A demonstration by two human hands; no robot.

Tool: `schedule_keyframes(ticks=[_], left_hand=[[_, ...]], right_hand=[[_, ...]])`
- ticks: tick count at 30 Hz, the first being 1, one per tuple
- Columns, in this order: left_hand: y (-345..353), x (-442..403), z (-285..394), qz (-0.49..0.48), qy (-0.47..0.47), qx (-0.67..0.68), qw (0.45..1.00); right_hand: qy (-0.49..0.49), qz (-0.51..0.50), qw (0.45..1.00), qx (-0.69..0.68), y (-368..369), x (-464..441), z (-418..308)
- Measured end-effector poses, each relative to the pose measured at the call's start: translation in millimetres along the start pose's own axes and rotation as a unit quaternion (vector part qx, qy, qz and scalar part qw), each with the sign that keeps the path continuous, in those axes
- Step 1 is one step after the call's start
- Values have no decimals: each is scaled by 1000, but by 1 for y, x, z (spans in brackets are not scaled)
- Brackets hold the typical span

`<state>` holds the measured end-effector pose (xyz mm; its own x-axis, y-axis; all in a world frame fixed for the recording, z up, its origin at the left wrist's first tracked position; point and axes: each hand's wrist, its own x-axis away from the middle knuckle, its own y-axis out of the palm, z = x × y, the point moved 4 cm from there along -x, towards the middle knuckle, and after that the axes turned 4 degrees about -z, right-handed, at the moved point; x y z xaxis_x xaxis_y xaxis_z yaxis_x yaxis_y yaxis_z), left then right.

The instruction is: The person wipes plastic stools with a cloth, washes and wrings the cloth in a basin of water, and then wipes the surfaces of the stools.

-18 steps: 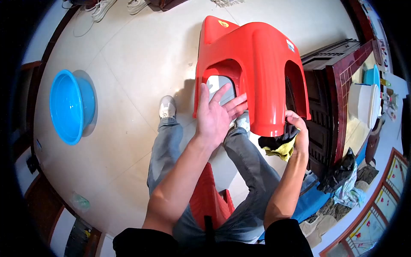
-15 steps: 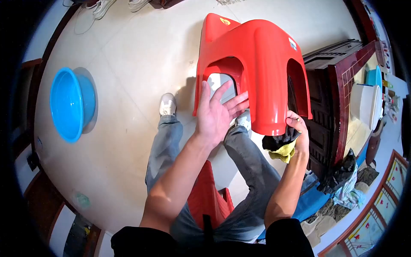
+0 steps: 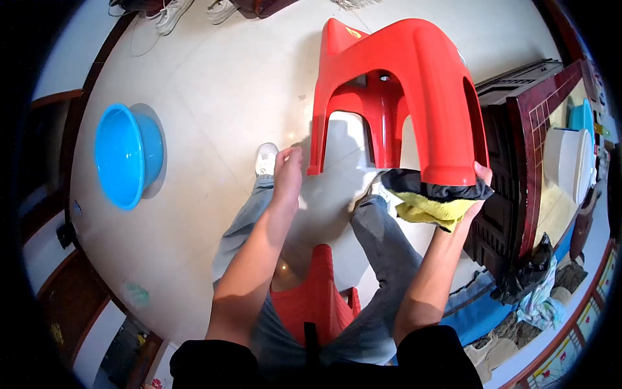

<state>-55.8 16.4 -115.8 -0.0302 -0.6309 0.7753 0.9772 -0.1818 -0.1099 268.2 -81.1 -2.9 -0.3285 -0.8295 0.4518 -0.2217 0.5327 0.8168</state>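
Observation:
A red plastic stool [image 3: 435,84] stands tilted in front of me, one leg toward me. My right hand [image 3: 481,185] is closed on a black-and-yellow cloth [image 3: 431,207], pressing it around the bottom of that leg. The cloth hangs out to the left below the leg's end; most of the right fingers are hidden behind leg and cloth. My left hand [image 3: 289,175] is in the air just left of the stool's left leg, apart from it, fingers curled in and nothing visible in them.
A blue basin [image 3: 120,157] sits on the tiled floor at the left. Between my legs is a red seat [image 3: 317,295]. Dark wooden furniture [image 3: 502,136] stands close on the right, a black plastic bag [image 3: 528,272] near it. Shoes [image 3: 173,14] lie at the top left.
My left hand has come away from the stool's opening toward the left, its spread fingers curling in. The stool has turned and shifted right; the cloth now spreads beneath its near leg.

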Motion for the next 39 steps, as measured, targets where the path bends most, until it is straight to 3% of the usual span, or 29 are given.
schedule_keyframes(ticks=[3,6,9,12,16,19,22,24,25,27,29,30,33,35,36,37,39], left_hand=[[-24,-25,-72,28,-62,-95,993],[-5,-17,-105,21,-259,184,948],[16,-24,-113,-49,-280,390,876],[35,-29,-71,-131,-227,484,835],[29,-54,-45,-147,-229,355,894],[9,-61,-9,-173,-175,258,934],[-9,-53,41,-123,-90,157,976],[-24,-37,70,-118,-43,95,988],[-28,-28,78,-103,-29,105,989],[-32,-10,87,-80,-7,127,989],[-37,5,88,-66,-39,220,972],[-41,8,84,-61,-44,262,962],[-43,11,82,-91,-28,371,924],[-35,8,86,-111,-1,431,896],[-28,11,90,-141,-2,445,884],[-24,10,90,-178,-2,461,870],[-13,7,90,-256,-6,489,834]], right_hand=[[0,39,998,46,4,2,-16],[12,13,999,42,-6,2,-26],[4,33,999,32,-15,4,-34],[13,28,999,21,-23,6,-41],[-36,71,994,79,-8,7,-37],[-71,-18,994,80,-6,5,-40],[-92,38,988,119,-32,4,-50],[-88,-8,990,112,-33,9,-51],[-95,-2,990,100,-48,5,-52],[-20,65,993,99,-84,-3,-54],[9,48,993,109,-102,-12,-51],[-34,139,977,156,-128,-21,-51],[11,213,968,133,-148,-21,-41],[114,84,983,118,-199,-31,-47],[59,175,962,203,-173,-17,-47],[-33,376,871,314,-183,-16,-55],[-173,406,765,470,-139,1,-75]])
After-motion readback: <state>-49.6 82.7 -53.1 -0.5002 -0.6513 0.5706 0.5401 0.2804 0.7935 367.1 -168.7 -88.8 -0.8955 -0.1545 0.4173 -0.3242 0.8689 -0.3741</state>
